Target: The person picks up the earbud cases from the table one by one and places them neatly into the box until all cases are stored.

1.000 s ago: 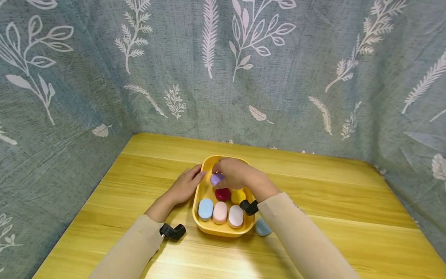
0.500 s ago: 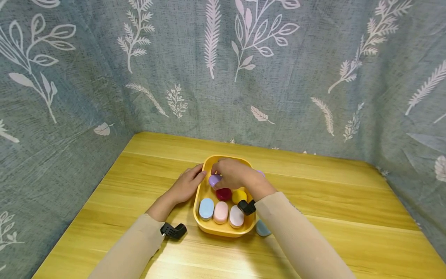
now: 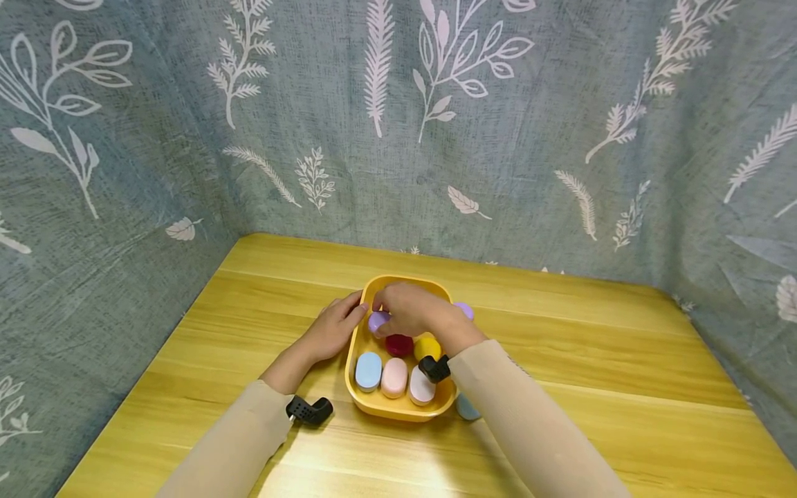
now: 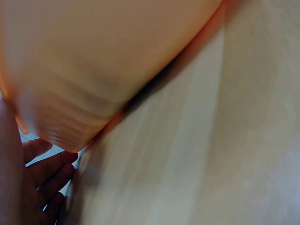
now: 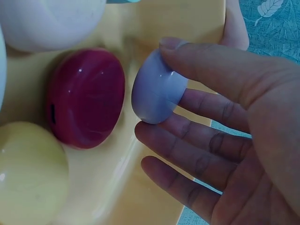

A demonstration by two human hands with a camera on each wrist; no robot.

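My right hand [image 3: 407, 308] is inside a yellow plastic bin [image 3: 398, 416], pinching a small, glossy purple oval case [image 3: 378, 322] between thumb and fingers. In the right wrist view, the purple case [image 5: 159, 89] is tilted on edge beside a dark red case [image 5: 86, 98], with the ring and little fingers spread below it. My left hand [image 3: 330, 330] holds the bin's left wall, its thumb at the rim and its fingers along the outside. The left wrist view shows those fingers [image 4: 49, 171] against the outer wall.
A yellow case [image 3: 427, 348] lies right of the red one. Along the near end stand a light blue case [image 3: 369, 371], a pink case [image 3: 394, 377] and a whitish case [image 3: 421, 387]. Outside, right of the bin, are a blue piece [image 3: 467, 408] and another purple piece [image 3: 464, 310].
My right hand has moved slightly left inside the bin with the purple case. The purple piece outside the bin has come into view past the forearm. My left hand stays put.
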